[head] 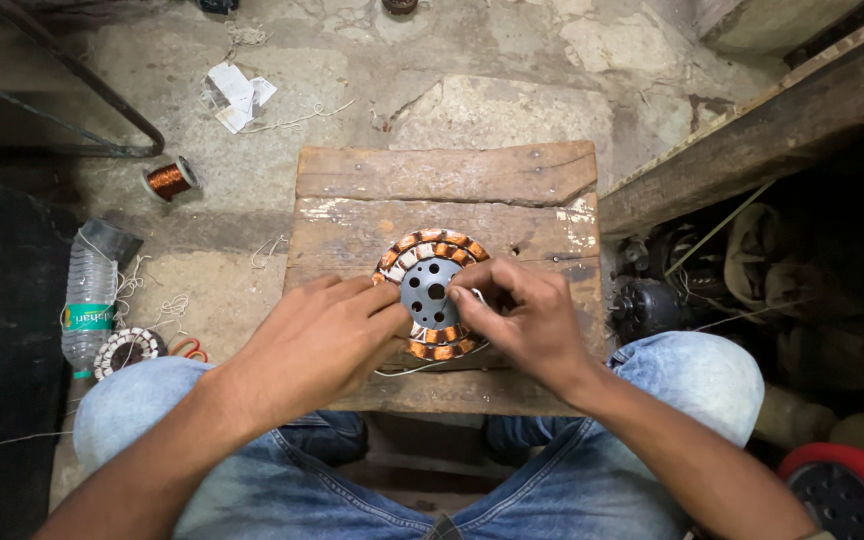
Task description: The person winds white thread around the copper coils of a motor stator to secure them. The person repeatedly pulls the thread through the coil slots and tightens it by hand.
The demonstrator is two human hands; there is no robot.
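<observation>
The stator [432,293] is sat on the board [442,200], pinned between both hands. Its left rim is gripped by the left hand [327,340]; white thread [479,296] is pinched by the right hand [522,320].

Seen from above, the person wears blue denim jeans, faded paler over both knees and darker along the inner thighs, with visible stitched seams running toward the waistband at the bottom edge of the view. Both forearms are bare, with no sleeves reaching into sight. The left hand [327,335] and the right hand [527,320] are bare too, with no gloves, rings, watch or bracelets at the wrists. The fingernails are cut short.
</observation>
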